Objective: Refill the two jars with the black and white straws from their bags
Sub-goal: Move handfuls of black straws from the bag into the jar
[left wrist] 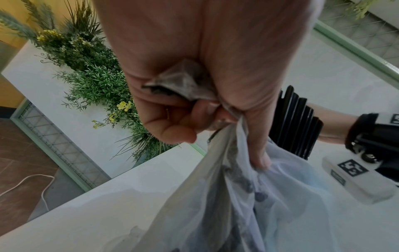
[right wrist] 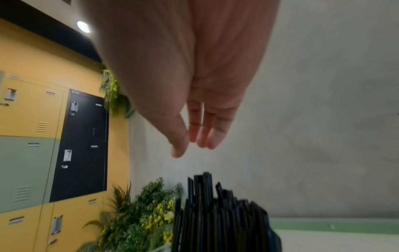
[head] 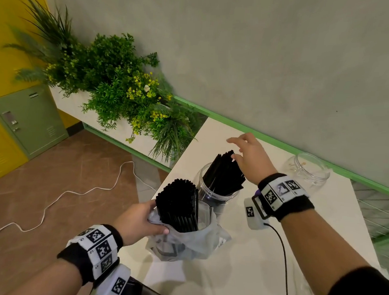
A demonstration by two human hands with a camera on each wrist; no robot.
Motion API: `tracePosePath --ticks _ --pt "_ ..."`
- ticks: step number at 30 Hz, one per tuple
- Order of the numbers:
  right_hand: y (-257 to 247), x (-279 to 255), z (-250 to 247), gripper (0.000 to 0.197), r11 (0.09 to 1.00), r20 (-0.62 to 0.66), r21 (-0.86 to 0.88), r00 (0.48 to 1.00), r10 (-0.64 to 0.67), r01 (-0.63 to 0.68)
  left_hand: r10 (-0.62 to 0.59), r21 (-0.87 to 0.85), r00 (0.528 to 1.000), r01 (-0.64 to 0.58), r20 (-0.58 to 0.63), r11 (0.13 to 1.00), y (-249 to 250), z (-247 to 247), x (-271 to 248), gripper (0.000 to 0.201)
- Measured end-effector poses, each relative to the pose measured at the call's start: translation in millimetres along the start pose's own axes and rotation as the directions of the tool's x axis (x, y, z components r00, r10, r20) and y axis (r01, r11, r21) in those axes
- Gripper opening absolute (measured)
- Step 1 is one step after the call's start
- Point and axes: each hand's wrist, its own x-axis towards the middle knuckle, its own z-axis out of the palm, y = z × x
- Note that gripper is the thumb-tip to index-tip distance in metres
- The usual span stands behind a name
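A clear plastic bag (head: pixel 191 242) stands on the white table (head: pixel 261 275) with a tight bundle of black straws (head: pixel 178 205) sticking out of its top. My left hand (head: pixel 140 221) grips the bag's bunched rim (left wrist: pixel 185 85) on its left side. Just behind the bag, a clear jar (head: pixel 216 193) holds a leaning bunch of black straws (head: pixel 223 173). My right hand (head: pixel 249 157) hovers over those straws with straight fingers (right wrist: pixel 202 133), holding nothing. A second clear jar (head: pixel 307 169) stands at the back right; no straws show in it.
A planter box with green and yellow foliage (head: pixel 124 94) borders the table's left end. A grey wall with a green ledge (head: pixel 279 145) runs behind the table. A white cable (head: pixel 62 196) lies on the brown floor. Lockers (head: pixel 26 120) stand far left.
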Motion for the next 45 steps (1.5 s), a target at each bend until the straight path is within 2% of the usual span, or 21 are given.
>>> tracePosePath --ticks 1,3,5,6,8,11,13,17,20,24,27,30,32,34,35,37,39,40,42,45 --pt "1 -4 -2 0.033 1.000 -0.003 -0.006 1.000 0.019 -0.019 0.002 -0.001 1.000 -0.002 -0.002 1.000 1 0 0 0.062" --pt "4 -20 -2 0.025 0.997 0.094 -0.043 0.993 0.075 -0.071 0.005 0.000 1.000 -0.005 -0.001 1.000 2 0 0 0.063" --pt "8 -41 6 0.030 0.990 0.210 -0.076 0.968 0.135 -0.122 0.007 0.003 1.000 -0.007 0.000 1.000 2 0 0 0.063" --pt "11 -49 12 0.033 0.988 0.225 -0.066 0.962 0.153 -0.141 0.007 0.005 1.000 -0.007 0.001 1.000 1 0 1 0.063" --pt "17 -61 24 0.033 0.988 0.180 -0.019 0.971 0.156 -0.155 0.008 0.002 1.000 -0.008 0.003 1.000 0 0 1 0.063" --pt "22 -65 34 0.019 0.984 0.072 0.045 0.983 0.168 -0.171 0.010 -0.002 1.000 -0.010 0.003 1.000 0 0 2 0.062" --pt "22 -62 34 0.013 0.983 0.064 0.064 0.983 0.170 -0.174 0.016 0.002 1.000 -0.016 0.004 1.000 1 1 2 0.062" --pt "6 -37 14 0.012 0.991 0.162 0.000 0.978 0.132 -0.134 0.013 -0.002 1.000 -0.013 0.005 1.000 1 1 1 0.064" --pt "-17 -4 -5 0.016 0.992 0.287 -0.125 0.956 0.061 -0.026 0.019 -0.005 1.000 -0.019 0.005 1.000 0 1 0 0.066" --pt "-35 34 -3 0.020 0.974 0.358 -0.221 0.933 0.039 0.045 0.020 0.011 1.000 -0.020 0.005 1.000 0 1 0 0.068" --pt "-29 37 14 0.028 0.969 0.314 -0.245 0.947 0.063 0.017 0.040 -0.003 0.999 -0.040 0.004 0.999 0 1 -1 0.067" --pt "-20 20 22 0.045 0.977 0.137 -0.213 0.990 0.027 0.002 0.046 0.000 0.999 -0.046 0.000 0.999 0 1 -2 0.067" --pt "-22 0 24 0.042 0.996 -0.018 -0.088 1.000 0.011 -0.013 0.043 0.003 0.999 -0.043 -0.003 0.999 -1 1 -2 0.067" --pt "-29 -26 28 0.040 0.986 -0.075 0.166 0.997 0.026 -0.014 0.043 0.011 0.999 -0.043 -0.004 0.999 -1 1 -1 0.066" --pt "-35 -41 32 0.045 0.956 -0.038 0.293 0.999 0.029 -0.016 0.047 0.014 0.999 -0.047 -0.001 0.999 -1 1 -1 0.066" --pt "-46 -71 44 0.066 0.873 0.136 0.483 0.991 0.007 -0.073 0.054 0.012 0.999 -0.054 -0.002 0.998 -1 1 -1 0.065" --pt "-51 -93 64 0.090 0.805 0.292 0.571 0.956 -0.018 -0.160 0.054 0.000 0.999 -0.054 -0.008 0.999 -2 1 -1 0.063" --pt "-53 -100 74 0.097 0.786 0.317 0.592 0.948 -0.024 -0.178 0.053 0.000 0.999 -0.053 -0.008 0.999 -2 2 -1 0.062" --pt "-53 -106 92 0.089 0.795 0.300 0.586 0.954 -0.030 -0.159 0.052 0.007 0.999 -0.052 -0.001 0.999 -2 3 -1 0.060" --pt "-58 -108 95 0.043 0.836 0.232 0.529 0.973 0.021 -0.144 0.045 -0.007 0.999 -0.045 0.002 0.999 2 4 -2 0.060"
